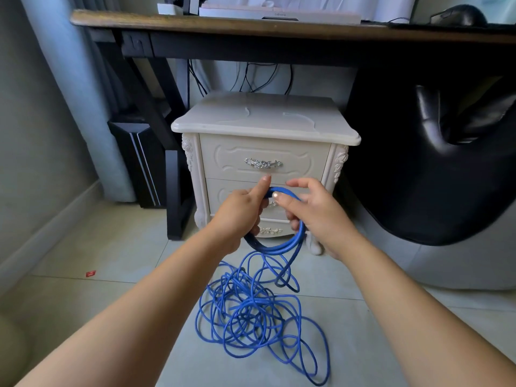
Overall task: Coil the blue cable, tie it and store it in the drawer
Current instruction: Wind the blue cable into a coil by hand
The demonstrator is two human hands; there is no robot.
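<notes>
Pale floor tiles [111, 247] run up to a cream nightstand [265, 118] that stands under a dark wooden desk [251, 26]. A black chair [446, 177] sits to its right and a black computer tower [139, 163] to its left. Both drawers of the nightstand are closed: the top drawer [301, 160] with its silver handle [263, 163], and the lower drawer [223, 194], partly hidden behind the hands.

The blue cable [268, 248] is in two parts. A few turns are gathered into a round coil held up in front of the lower drawer, and the rest trails down into a loose tangle on the floor between the forearms.

The left hand [237, 213] grips the coil's left side, its fingers [264, 182] curled round the strands except the index, which points straight up. The right hand [318, 213] holds the right side — thumb pressed onto the top of the coil, lower fingers curled behind it, upper fingers loosely spread.

A small red scrap [90, 273] lies on the tiles at the left.
</notes>
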